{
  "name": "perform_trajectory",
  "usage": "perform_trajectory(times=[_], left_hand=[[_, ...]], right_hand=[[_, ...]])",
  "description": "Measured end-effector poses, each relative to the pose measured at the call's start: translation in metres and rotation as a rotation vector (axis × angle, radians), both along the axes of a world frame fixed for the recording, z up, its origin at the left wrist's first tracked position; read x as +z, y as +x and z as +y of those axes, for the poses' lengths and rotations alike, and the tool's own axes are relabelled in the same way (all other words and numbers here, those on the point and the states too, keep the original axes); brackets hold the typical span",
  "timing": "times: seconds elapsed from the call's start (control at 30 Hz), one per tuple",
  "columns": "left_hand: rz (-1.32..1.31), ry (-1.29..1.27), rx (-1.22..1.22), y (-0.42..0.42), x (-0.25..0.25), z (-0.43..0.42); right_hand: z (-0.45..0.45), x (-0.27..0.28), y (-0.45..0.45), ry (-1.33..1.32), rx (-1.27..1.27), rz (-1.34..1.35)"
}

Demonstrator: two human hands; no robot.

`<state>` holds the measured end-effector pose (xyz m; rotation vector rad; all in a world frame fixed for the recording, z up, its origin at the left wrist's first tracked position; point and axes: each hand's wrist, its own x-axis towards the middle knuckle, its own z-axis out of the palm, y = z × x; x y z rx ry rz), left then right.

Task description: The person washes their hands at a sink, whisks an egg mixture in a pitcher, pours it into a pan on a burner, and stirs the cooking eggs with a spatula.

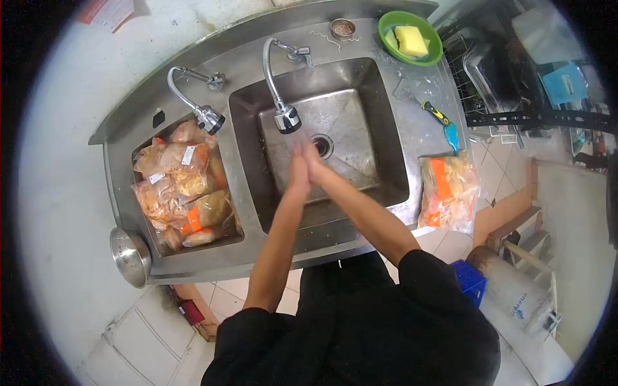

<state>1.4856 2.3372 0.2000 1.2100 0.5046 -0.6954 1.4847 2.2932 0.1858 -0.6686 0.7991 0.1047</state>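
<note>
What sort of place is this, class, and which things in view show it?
Probably a kitchen's washing area, perhaps a commercial one: a deep metal sink, a flexible tap above it, and bagged food in the basin alongside.

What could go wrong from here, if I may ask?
The bagged packet lies at the front right corner of the counter, so the right arm might knock it off. Water from the running faucet, falling over the left hand and right hand, might splash onto the bagged food in the neighbouring basin.
</note>
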Motion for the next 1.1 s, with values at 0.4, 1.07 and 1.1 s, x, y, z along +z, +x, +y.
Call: perform_trajectory(times=[0.4, 1.07, 1.1], left_hand=[[-0.03, 0.054, -0.03, 0.012, -0.065, 0.006], [-0.057, 0.046, -0.322, 0.005, -0.101, 0.077], [-0.051, 0.004, -0.317, 0.005, -0.096, 0.085]], right_hand=[[0.022, -0.017, 0.0, -0.366, 0.246, -0.072], [-0.138, -0.044, 0.176, -0.75, 0.197, -0.034], [-0.14, -0.026, 0.185, -0.991, 0.424, 0.071]])
